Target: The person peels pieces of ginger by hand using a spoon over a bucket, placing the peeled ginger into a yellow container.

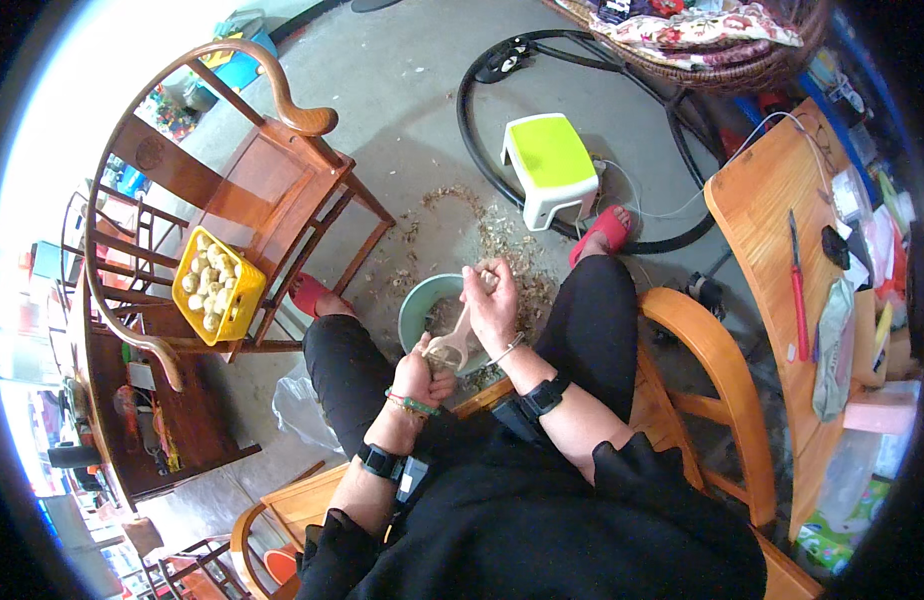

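Above a pale green bowl, between my knees, both my hands are close together. My right hand is closed around the handle of a pale peeler-like tool, whose ringed head reaches to my left hand. My left hand is curled around a small brownish piece, mostly hidden by the fingers and the tool's head; what it is I cannot tell. Brown peelings or shavings lie on the floor around the bowl.
A yellow plastic basket of round, pale vegetables stands on a wooden armchair at left. Ahead are a green-topped stool and a black ring-shaped frame. A wooden table at right carries a red-handled knife. A clear plastic bag lies beside my left leg.
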Tool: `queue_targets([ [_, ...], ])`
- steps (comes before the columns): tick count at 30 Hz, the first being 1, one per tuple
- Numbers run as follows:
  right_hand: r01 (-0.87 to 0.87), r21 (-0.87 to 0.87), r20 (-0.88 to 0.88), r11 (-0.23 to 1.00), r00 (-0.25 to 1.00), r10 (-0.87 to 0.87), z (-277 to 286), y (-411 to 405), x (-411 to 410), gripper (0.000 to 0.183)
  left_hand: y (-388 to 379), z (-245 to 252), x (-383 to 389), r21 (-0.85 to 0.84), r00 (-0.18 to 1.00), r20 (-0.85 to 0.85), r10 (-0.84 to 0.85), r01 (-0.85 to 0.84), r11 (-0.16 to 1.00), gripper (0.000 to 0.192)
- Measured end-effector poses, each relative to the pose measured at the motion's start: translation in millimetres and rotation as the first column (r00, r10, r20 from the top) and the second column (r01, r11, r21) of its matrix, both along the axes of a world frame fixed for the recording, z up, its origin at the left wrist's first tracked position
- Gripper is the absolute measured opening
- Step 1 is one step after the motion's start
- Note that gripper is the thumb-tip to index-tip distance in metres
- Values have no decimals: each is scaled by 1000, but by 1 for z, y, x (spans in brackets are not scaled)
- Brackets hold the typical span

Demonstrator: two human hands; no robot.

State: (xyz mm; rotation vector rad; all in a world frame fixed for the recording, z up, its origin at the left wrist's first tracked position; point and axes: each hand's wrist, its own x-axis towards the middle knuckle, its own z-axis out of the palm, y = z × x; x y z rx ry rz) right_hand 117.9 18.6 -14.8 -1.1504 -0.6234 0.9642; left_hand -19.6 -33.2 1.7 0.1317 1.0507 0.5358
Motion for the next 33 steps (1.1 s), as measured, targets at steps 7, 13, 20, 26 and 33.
queue_targets([
  [7, 116, 16, 136, 993, 984, -117, -10, 14, 19, 12, 0, -4, -4, -39, 1000, -19, 12, -12, 999, 38],
  [13, -20, 4, 2, 1000, 1000, 20, -7, 2, 4, 16, -3, -2, 2, -11, 990, -142, -8, 7, 1000, 38],
  [20, 151, -4, 26, 988, 988, -151, -7, 17, 19, 14, -1, -9, -5, -66, 999, 4, 41, -40, 997, 51],
  [26, -60, -9, -72, 998, 996, 60, -2, -1, 2, 15, 0, 0, -2, -25, 995, 99, -25, 27, 999, 51],
  [33, 143, -8, 102, 990, 985, -142, -30, 21, 28, 15, -6, 4, -2, 68, 983, 168, -75, 65, 996, 47],
])
